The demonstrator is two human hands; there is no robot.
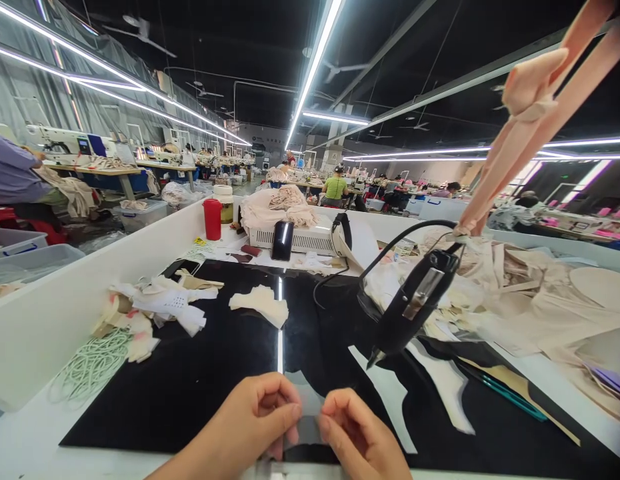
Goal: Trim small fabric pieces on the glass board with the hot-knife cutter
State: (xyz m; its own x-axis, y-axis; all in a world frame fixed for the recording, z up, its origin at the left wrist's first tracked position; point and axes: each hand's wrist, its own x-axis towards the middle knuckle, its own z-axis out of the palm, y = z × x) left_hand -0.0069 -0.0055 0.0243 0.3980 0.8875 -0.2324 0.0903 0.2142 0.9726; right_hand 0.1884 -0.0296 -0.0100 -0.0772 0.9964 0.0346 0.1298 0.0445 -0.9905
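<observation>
My left hand [257,413] and my right hand [357,430] are close together at the front of the black work mat [215,380]. Between them is a thin, translucent white sheet piece [309,400], pinched at its left edge by my left fingers and at its right edge by my right fingers. Just right of my hands lies a pale cut piece [390,400] with a curved edge. Above it hangs a black hand tool [415,303] with a pointed metal tip, tied up by a knotted peach fabric strip [520,127].
A cream cut piece [263,305] lies mid-mat, and another white piece [445,387] is at right beside teal tweezers [515,397]. Scraps [165,300] and green cord [97,363] are at left. Beige fabric [550,300] heaps on the right. White walls [65,293] edge the table.
</observation>
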